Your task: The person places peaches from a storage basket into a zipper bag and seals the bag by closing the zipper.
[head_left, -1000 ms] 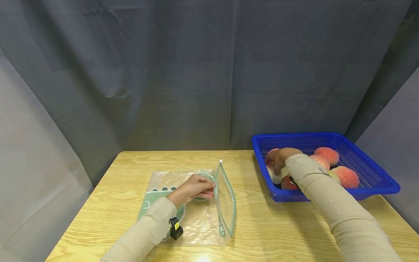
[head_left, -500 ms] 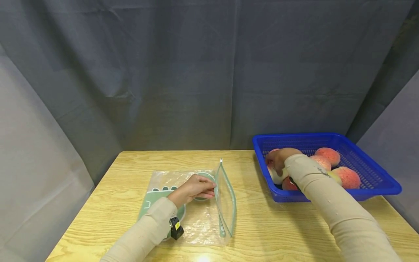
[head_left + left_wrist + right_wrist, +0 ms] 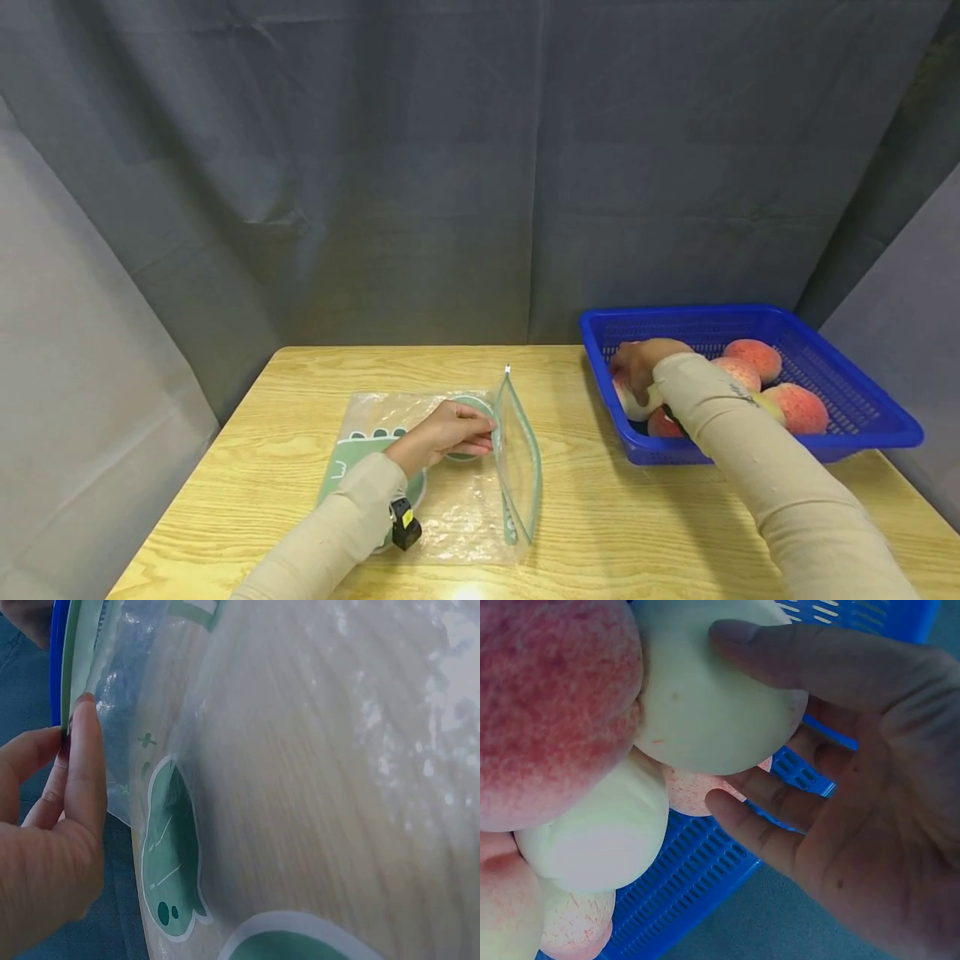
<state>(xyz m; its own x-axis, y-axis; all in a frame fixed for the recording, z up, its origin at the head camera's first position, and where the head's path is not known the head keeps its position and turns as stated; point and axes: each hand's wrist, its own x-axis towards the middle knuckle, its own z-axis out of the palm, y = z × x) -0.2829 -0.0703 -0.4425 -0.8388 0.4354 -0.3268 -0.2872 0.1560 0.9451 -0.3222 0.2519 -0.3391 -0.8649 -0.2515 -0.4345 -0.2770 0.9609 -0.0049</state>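
A clear zip bag (image 3: 457, 525) with green printing lies on the table, its mouth spread apart toward the right. My left hand (image 3: 442, 433) pinches one side of the bag's mouth between thumb and fingers, as the left wrist view shows at the bag's green edge (image 3: 73, 667). Over in the blue basket (image 3: 862, 437), my right hand (image 3: 641, 367) holds a pale peach (image 3: 712, 705). In the right wrist view the thumb lies on top of that peach and the fingers curl beneath it. A red peach (image 3: 551, 705) touches its side.
Several more peaches sit in the basket, among them a red one (image 3: 798, 408) near its front right. The basket stands at the right end of the wooden table (image 3: 262, 433). A dark grey curtain (image 3: 420, 183) hangs behind the table.
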